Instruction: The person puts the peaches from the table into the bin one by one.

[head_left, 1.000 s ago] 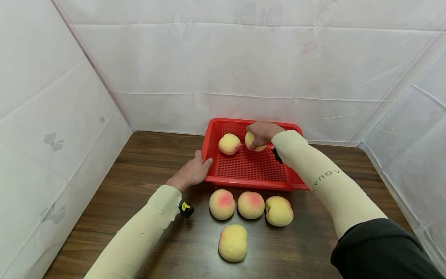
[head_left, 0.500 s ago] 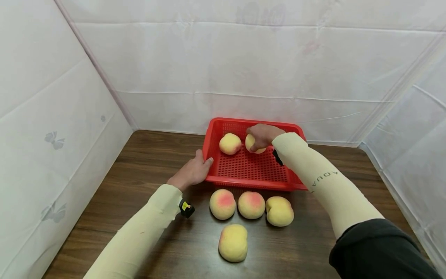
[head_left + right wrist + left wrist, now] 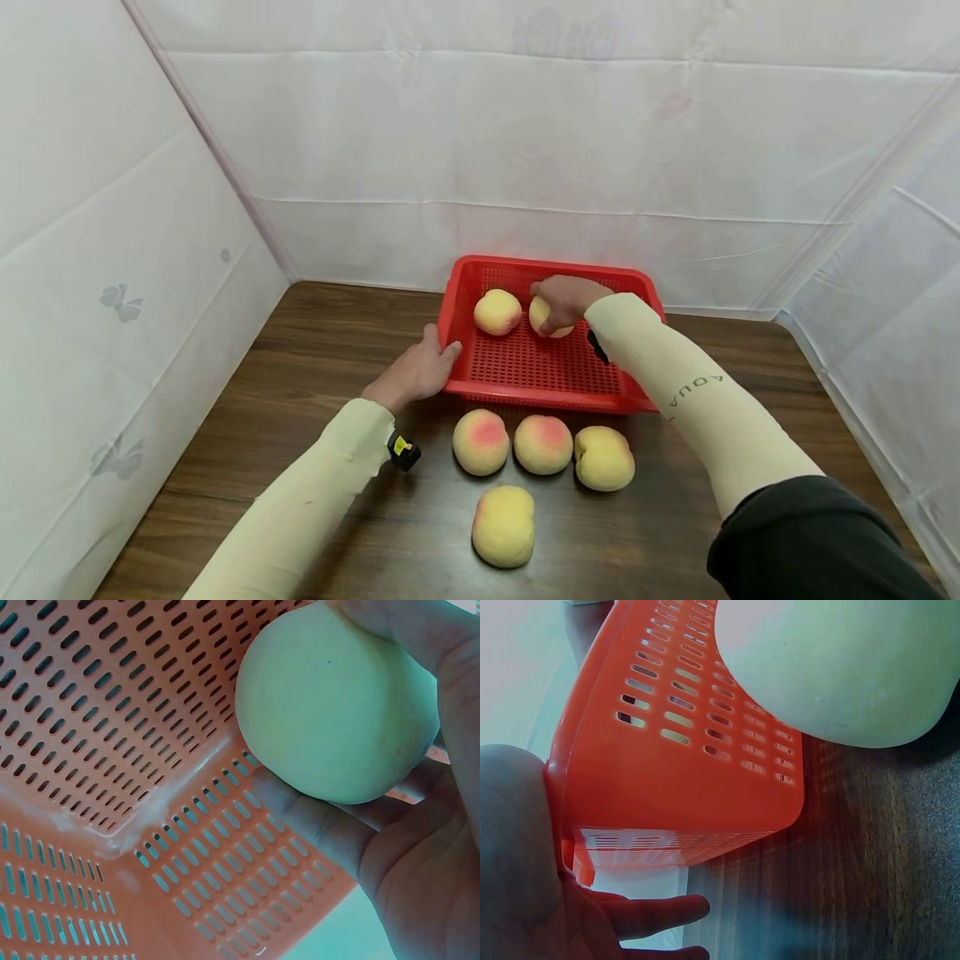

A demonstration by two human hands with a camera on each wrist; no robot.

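A red perforated basket [image 3: 600, 392] stands at the back of the wooden table. My right hand [image 3: 564, 298] reaches into it and grips a yellow peach [image 3: 542, 317] [image 3: 337, 705] low over the basket's floor [image 3: 90, 720], fingers curled round it. Another peach [image 3: 497, 312] lies in the basket just to its left. My left hand [image 3: 416, 372] rests against the basket's left front corner [image 3: 667, 772], thumb on the rim and fingers straight along the table.
Three peaches [image 3: 481, 442] [image 3: 542, 443] [image 3: 603, 457] lie in a row just before the basket, and one more [image 3: 503, 525] nearer to me. White cloth walls [image 3: 135, 275] close in the table on the left, back and right.
My right hand has lowered the peach a little toward the basket floor. The left hand has stayed at the basket's corner.
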